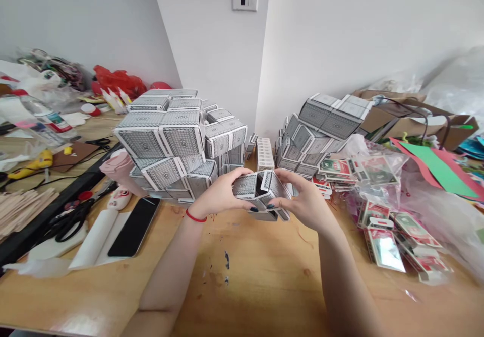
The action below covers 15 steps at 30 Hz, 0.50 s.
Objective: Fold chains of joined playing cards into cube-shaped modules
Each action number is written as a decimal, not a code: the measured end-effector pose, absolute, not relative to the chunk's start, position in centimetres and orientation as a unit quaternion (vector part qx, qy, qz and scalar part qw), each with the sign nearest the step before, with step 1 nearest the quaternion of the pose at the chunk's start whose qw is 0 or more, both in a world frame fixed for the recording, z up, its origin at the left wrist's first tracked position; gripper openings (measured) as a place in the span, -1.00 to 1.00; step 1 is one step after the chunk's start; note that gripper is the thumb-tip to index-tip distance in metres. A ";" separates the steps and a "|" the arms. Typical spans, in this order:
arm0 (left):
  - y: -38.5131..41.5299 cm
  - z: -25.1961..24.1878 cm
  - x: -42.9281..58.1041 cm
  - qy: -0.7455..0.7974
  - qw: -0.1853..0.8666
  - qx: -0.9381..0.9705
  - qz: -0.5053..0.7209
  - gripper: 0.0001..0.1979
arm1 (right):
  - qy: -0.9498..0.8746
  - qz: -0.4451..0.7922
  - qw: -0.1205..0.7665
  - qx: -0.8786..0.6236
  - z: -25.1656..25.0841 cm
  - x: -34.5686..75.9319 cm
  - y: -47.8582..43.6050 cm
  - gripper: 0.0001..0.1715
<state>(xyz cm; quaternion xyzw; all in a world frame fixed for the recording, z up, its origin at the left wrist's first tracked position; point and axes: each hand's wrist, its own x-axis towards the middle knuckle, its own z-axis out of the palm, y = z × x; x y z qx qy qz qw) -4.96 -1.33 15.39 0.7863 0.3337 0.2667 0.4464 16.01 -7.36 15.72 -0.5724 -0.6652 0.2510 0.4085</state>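
Note:
Both my hands meet over the middle of the wooden table, pinching a small piece folded from grey-backed playing cards. My left hand grips its left side, fingers curled, with a red string around the wrist. My right hand closes on its right side. Just behind my left hand stands a large block built of card cubes. A smaller heap of card cubes stands behind my right hand. A short white stack of cards stands between the two.
Card packets in plastic lie at the right, with coloured paper and a brown paper bag behind. At the left lie a black phone, white paper, scissors, wooden sticks and clutter.

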 end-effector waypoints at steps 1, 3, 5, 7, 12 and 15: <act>-1.3 15.3 -5.0 0.332 0.450 0.785 0.266 -0.34 | -0.663 0.251 0.407 -0.577 15.7 16.0 -7.3 -0.34; -1.2 15.2 -5.0 0.333 0.450 0.784 0.267 -0.34 | -0.661 0.250 0.403 -0.582 15.6 15.9 -7.3 -0.33; -1.2 15.1 -5.0 0.335 0.449 0.784 0.268 -0.35 | -0.660 0.248 0.404 -0.583 15.6 15.9 -7.3 -0.33; -1.2 15.1 -4.9 0.331 0.454 0.783 0.267 -0.35 | -0.660 0.248 0.406 -0.582 15.7 15.9 -7.4 -0.33; -1.2 15.0 -4.8 0.322 0.466 0.782 0.261 -0.35 | -0.659 0.265 0.401 -0.579 16.0 15.9 -7.5 -0.35; -1.2 15.1 -4.8 0.327 0.456 0.786 0.258 -0.36 | -0.660 0.273 0.401 -0.574 16.0 15.9 -7.5 -0.35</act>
